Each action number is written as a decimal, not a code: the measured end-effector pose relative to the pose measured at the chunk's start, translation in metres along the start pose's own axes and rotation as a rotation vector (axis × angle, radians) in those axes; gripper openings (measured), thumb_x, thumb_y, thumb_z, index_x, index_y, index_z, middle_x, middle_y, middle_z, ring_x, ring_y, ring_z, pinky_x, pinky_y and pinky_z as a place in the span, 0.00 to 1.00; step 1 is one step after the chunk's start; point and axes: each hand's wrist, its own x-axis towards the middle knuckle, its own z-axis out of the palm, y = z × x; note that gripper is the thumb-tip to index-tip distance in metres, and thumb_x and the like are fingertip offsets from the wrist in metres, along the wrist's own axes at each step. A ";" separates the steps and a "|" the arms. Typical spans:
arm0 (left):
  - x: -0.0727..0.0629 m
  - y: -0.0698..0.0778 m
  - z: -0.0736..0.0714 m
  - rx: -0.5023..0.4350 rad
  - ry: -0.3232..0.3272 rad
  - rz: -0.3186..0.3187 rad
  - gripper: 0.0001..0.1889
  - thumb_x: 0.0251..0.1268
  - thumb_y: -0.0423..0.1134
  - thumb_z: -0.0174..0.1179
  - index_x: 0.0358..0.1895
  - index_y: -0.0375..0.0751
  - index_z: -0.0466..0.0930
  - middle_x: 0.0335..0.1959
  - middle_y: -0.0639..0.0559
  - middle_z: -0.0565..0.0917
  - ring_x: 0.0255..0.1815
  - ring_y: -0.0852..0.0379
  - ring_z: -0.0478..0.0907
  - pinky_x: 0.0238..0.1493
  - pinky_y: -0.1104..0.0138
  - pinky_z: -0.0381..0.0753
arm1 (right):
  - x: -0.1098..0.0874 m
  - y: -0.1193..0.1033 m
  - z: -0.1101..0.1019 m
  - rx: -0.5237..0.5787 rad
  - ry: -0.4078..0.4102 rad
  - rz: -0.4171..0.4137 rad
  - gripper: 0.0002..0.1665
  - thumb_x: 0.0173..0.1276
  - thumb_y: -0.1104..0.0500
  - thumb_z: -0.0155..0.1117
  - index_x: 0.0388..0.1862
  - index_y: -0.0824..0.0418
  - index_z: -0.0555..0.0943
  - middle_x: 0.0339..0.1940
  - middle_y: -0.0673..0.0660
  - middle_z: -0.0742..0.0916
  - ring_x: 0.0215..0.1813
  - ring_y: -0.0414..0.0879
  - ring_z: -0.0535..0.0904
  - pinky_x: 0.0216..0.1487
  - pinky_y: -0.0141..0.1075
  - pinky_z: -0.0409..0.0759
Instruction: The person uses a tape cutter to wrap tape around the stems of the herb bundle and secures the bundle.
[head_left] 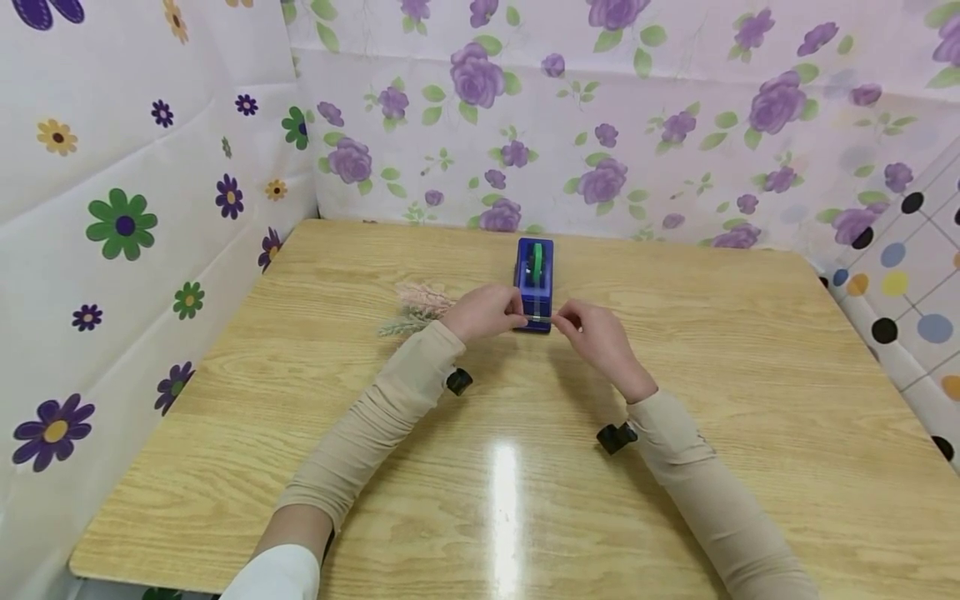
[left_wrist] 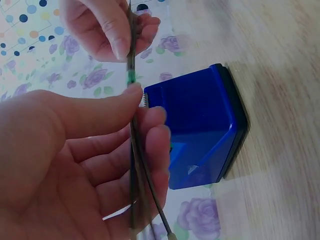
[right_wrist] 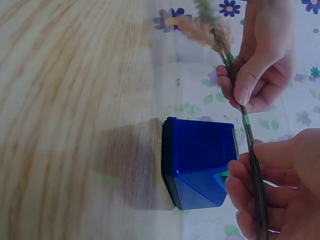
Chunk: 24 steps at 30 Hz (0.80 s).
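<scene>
Both hands work just in front of the blue tape dispenser [head_left: 534, 283] on the counter [head_left: 675, 467]: left hand [head_left: 483, 311] and right hand [head_left: 592, 333] each pinch the thin stems [right_wrist: 250, 145] with curled fingers [left_wrist: 150, 150]. Loose pinching could let these dark, wiry stems, bound by green tape [right_wrist: 245, 121], splay apart or snag the dispenser's toothed blade.

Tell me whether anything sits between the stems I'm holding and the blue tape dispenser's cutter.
Nothing visible does. Both the left hand and right hand pinch the stems, held right at the cutter end of the blue tape dispenser, with only green tape there.
</scene>
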 end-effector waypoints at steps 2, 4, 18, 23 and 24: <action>0.001 0.000 0.001 0.011 0.015 0.000 0.09 0.68 0.42 0.60 0.40 0.39 0.79 0.35 0.48 0.84 0.31 0.58 0.76 0.35 0.67 0.74 | 0.001 0.000 0.000 0.008 -0.020 0.013 0.13 0.75 0.54 0.55 0.40 0.64 0.80 0.32 0.59 0.86 0.30 0.47 0.75 0.31 0.35 0.71; 0.001 -0.001 0.001 0.023 0.024 0.002 0.09 0.68 0.41 0.61 0.40 0.39 0.78 0.36 0.48 0.83 0.31 0.58 0.75 0.35 0.67 0.74 | 0.001 -0.001 0.000 0.022 -0.037 0.027 0.15 0.76 0.53 0.53 0.41 0.64 0.79 0.30 0.59 0.85 0.27 0.46 0.74 0.28 0.34 0.69; 0.002 -0.001 0.001 -0.001 0.011 0.019 0.17 0.74 0.44 0.53 0.37 0.36 0.87 0.28 0.48 0.85 0.23 0.60 0.71 0.29 0.70 0.69 | 0.003 0.004 0.006 0.023 0.011 -0.004 0.19 0.76 0.55 0.54 0.34 0.67 0.84 0.29 0.62 0.85 0.23 0.45 0.68 0.28 0.34 0.64; 0.003 0.001 0.000 0.009 0.046 -0.013 0.14 0.71 0.45 0.56 0.39 0.38 0.86 0.31 0.50 0.85 0.27 0.59 0.73 0.31 0.69 0.71 | 0.003 0.003 0.006 0.037 0.054 0.009 0.15 0.74 0.55 0.57 0.38 0.65 0.85 0.34 0.61 0.86 0.31 0.49 0.75 0.34 0.38 0.72; 0.004 0.002 -0.001 0.009 0.054 -0.015 0.13 0.71 0.45 0.57 0.39 0.38 0.85 0.32 0.50 0.85 0.28 0.59 0.74 0.31 0.69 0.72 | 0.004 0.003 0.006 0.042 0.059 0.011 0.15 0.73 0.55 0.58 0.38 0.65 0.84 0.34 0.61 0.86 0.33 0.50 0.76 0.35 0.39 0.73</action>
